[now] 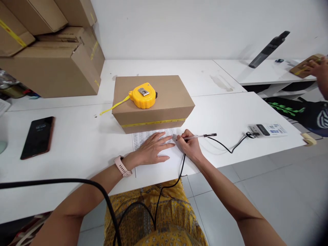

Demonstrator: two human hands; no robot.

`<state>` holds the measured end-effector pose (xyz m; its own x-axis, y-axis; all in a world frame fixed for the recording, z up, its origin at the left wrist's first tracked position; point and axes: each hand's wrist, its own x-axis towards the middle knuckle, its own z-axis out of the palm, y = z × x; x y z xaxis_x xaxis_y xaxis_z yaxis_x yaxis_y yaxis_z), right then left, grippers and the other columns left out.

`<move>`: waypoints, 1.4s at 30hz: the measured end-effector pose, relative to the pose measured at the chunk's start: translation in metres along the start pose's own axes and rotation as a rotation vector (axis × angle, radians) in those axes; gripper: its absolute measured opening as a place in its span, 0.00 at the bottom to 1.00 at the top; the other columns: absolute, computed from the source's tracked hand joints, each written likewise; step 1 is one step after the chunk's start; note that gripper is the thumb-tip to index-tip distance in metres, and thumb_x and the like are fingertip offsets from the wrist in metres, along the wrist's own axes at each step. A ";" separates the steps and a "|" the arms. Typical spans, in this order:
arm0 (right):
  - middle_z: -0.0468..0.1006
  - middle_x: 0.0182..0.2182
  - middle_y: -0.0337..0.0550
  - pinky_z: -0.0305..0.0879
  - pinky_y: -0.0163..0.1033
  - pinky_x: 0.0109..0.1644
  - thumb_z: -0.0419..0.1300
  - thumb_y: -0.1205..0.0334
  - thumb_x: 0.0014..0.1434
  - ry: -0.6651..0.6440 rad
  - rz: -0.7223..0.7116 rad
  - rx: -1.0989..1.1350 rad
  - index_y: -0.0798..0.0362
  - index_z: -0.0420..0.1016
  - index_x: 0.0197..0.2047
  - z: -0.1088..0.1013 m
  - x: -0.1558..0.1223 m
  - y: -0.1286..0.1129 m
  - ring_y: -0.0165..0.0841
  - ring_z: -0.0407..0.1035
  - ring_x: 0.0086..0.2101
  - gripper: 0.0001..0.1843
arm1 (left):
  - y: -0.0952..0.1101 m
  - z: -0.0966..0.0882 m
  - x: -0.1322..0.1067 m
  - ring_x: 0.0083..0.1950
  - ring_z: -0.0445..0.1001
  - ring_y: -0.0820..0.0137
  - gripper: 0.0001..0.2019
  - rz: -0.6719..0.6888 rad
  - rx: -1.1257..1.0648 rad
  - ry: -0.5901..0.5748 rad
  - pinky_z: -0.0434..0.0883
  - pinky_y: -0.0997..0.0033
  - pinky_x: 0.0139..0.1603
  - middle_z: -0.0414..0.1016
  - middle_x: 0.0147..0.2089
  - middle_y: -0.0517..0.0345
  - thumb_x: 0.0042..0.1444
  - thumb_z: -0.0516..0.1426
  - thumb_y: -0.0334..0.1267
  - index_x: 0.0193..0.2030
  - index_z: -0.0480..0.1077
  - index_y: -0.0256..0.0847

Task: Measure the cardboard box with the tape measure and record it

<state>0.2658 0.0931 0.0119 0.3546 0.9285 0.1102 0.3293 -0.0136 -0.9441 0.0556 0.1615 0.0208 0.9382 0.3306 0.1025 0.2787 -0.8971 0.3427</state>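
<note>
Pinch grip: right hand [190, 147] holds pen [201, 136] at paper sheet [151, 169] — long axis nearly crosswise, tip pointing left, tail right; left hand [155, 148] — flat, holding nothing, fingers spread on sheet, before cardboard box [170, 92].

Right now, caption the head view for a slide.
Left hand on paper, right hand holding a pen to it, tape measure atop a box.

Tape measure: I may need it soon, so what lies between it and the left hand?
The head view shows the box, then a strip of paper.
</note>
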 end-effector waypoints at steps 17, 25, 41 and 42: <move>0.60 0.19 0.32 0.50 0.35 0.27 0.62 0.56 0.57 0.017 -0.011 -0.022 0.48 0.58 0.25 -0.001 0.000 0.003 0.27 0.53 0.23 0.16 | 0.001 -0.002 0.000 0.77 0.52 0.49 0.27 -0.013 -0.018 -0.008 0.54 0.43 0.75 0.57 0.76 0.52 0.64 0.61 0.48 0.69 0.67 0.48; 0.60 0.19 0.31 0.49 0.35 0.26 0.61 0.56 0.56 0.012 -0.005 -0.009 0.48 0.57 0.25 -0.002 0.000 0.002 0.27 0.52 0.23 0.16 | 0.001 -0.001 0.000 0.76 0.52 0.48 0.27 -0.007 0.018 -0.015 0.54 0.44 0.75 0.57 0.76 0.52 0.64 0.60 0.49 0.69 0.67 0.47; 0.61 0.19 0.31 0.50 0.35 0.26 0.61 0.56 0.57 0.025 -0.021 -0.023 0.48 0.58 0.25 -0.001 0.001 0.001 0.27 0.54 0.22 0.16 | 0.001 -0.001 0.000 0.76 0.52 0.48 0.27 -0.009 0.001 -0.010 0.54 0.45 0.75 0.57 0.76 0.52 0.64 0.61 0.48 0.69 0.67 0.47; 0.61 0.19 0.31 0.50 0.35 0.26 0.61 0.55 0.57 0.021 -0.023 -0.021 0.48 0.58 0.25 -0.001 0.001 0.002 0.27 0.53 0.22 0.16 | 0.001 -0.001 0.000 0.76 0.52 0.48 0.28 -0.009 -0.001 -0.007 0.54 0.44 0.75 0.57 0.76 0.52 0.64 0.61 0.48 0.69 0.67 0.47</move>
<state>0.2675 0.0940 0.0107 0.3653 0.9205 0.1384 0.3552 -0.0005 -0.9348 0.0559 0.1609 0.0216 0.9371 0.3367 0.0924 0.2872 -0.8938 0.3444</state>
